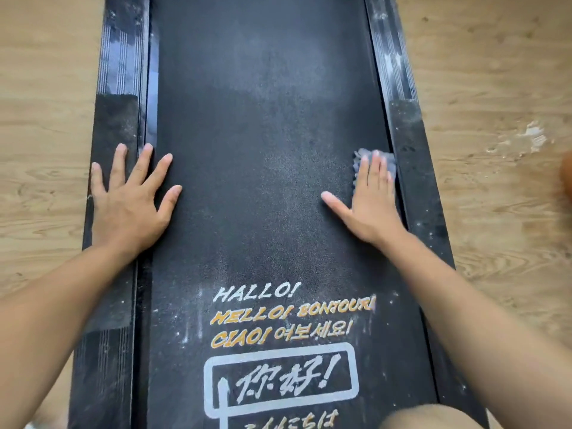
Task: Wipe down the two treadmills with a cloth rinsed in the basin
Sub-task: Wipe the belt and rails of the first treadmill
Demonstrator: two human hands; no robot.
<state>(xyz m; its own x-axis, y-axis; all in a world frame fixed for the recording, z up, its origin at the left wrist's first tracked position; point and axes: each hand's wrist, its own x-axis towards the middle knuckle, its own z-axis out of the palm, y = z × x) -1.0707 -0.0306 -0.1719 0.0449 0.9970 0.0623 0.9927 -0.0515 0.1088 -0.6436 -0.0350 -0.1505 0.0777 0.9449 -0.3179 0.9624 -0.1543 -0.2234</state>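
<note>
A black treadmill fills the head view, its dusty running belt (263, 144) printed with white and orange greetings near the bottom. My right hand (370, 199) lies flat with straight fingers on a grey cloth (360, 159), pressing it onto the belt beside the right side rail (411, 168). Only the cloth's far and left edges show beyond my fingers. My left hand (130, 196) is spread flat, palm down, across the left side rail (114, 119) and the belt's left edge. No basin and no second treadmill are in view.
Light wooden floor (46, 119) runs along both sides of the treadmill, with a whitish scuffed patch (532, 137) on the right. An orange object (567, 178) is cut off at the right edge. A bare knee (427, 416) shows at the bottom right.
</note>
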